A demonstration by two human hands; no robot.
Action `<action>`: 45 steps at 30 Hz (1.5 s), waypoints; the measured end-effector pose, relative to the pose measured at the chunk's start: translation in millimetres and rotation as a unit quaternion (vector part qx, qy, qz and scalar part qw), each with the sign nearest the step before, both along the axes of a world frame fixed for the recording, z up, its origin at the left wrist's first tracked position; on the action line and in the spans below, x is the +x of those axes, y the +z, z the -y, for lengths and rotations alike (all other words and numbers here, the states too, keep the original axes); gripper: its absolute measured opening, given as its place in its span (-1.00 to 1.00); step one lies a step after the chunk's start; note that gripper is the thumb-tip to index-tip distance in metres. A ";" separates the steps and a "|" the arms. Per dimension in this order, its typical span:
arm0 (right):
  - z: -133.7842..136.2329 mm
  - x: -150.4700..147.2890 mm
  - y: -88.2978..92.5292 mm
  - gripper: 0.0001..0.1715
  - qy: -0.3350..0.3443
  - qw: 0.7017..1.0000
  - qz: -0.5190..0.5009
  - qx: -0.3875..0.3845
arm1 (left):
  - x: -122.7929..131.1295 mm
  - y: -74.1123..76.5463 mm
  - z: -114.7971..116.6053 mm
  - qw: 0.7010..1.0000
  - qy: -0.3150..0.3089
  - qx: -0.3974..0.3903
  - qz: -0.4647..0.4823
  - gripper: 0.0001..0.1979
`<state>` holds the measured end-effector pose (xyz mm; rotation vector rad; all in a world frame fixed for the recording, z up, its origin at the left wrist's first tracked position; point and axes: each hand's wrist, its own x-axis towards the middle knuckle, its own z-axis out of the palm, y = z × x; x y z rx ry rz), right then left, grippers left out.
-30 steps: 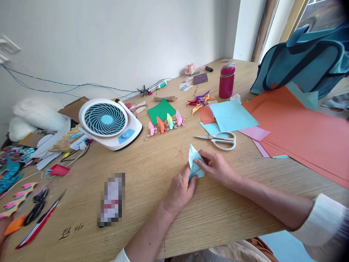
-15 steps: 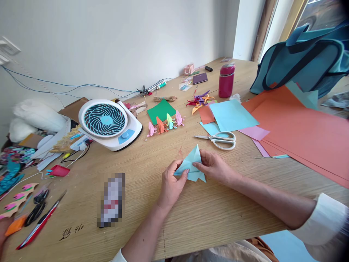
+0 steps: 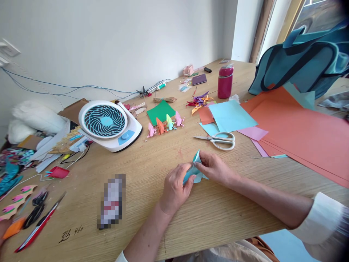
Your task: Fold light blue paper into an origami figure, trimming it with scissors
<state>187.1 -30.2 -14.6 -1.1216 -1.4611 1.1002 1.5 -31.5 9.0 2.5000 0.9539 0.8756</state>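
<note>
Between both hands, just above the table, is a piece of light blue folded paper [image 3: 198,178], partly hidden by fingers. My left hand [image 3: 177,185] is closed on its left side, fingers curled over the back and thumb at the front. My right hand [image 3: 215,168] pinches the upper right edge between thumb and fingers. White-handled scissors [image 3: 224,141] lie beyond my right hand, blades pointing left. Small folded paper figures in pink [image 3: 152,130], orange [image 3: 160,126] and green [image 3: 169,122] stand in a row farther back, near a green paper sheet [image 3: 160,111].
A white fan [image 3: 109,123] stands at the back left. Orange paper sheets [image 3: 297,134], a blue sheet [image 3: 231,115], a magenta bottle [image 3: 225,83] and a teal bag [image 3: 297,65] occupy the right. A red utility knife [image 3: 40,223] lies left, near another person's hand [image 3: 5,227].
My left hand has shifted right and curled over the paper. The paper's upper part, flat and pointed before, is now bent and more covered by fingers. My right hand keeps its pinch.
</note>
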 end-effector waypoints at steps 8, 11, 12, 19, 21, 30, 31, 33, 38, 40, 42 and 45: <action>2.7 1.9 3.6 -0.83 0.019 0.993 0.103 0.044 | -10.1 4.8 -15.6 0.830 0.000 -0.484 0.278 -0.68; 5.5 0.4 9.8 -0.87 0.040 0.991 0.109 0.060 | -2.3 -1.2 -15.4 0.754 0.017 -0.545 0.366 -0.71; 6.7 -0.2 11.6 -0.87 0.040 0.991 0.111 0.069 | 1.4 -3.2 -13.4 0.739 0.020 -0.555 0.381 -0.71; 11.6 -4.2 12.6 -0.86 -0.013 0.967 0.180 0.182 | 14.5 -18.2 1.1 0.660 0.047 -0.633 0.402 -0.73; 11.8 -6.2 12.4 -0.84 -0.030 0.955 0.201 0.215 | 13.9 -20.9 1.7 0.643 0.058 -0.652 0.397 -0.73; 12.9 -10.8 17.9 -0.95 -0.108 0.939 0.190 0.266 | 18.9 -12.3 6.8 0.654 0.009 -0.651 0.385 -0.67; 12.7 -10.4 18.3 -0.94 -0.110 0.939 0.189 0.267 | 17.7 -13.2 6.7 0.654 -0.007 -0.651 0.386 -0.67; 12.2 -9.4 18.9 -0.91 -0.110 0.939 0.188 0.268 | 13.4 -16.7 5.3 0.649 -0.039 -0.654 0.386 -0.67; 9.8 -4.3 20.6 -0.90 -0.075 0.943 0.174 0.272 | 3.1 -21.7 -2.1 0.662 -0.064 -0.646 0.374 -0.72; 8.7 -1.5 21.3 -0.71 -0.054 0.949 0.164 0.265 | 2.7 -18.8 -4.3 0.679 -0.056 -0.632 0.369 -0.69; 7.9 0.8 22.3 -0.63 -0.038 0.958 0.148 0.243 | 3.9 -14.4 -5.3 0.689 -0.051 -0.627 0.361 -0.66; 8.2 1.6 24.5 -0.80 -0.016 0.970 0.124 0.206 | 4.0 -9.3 -5.2 0.683 -0.050 -0.650 0.330 -0.65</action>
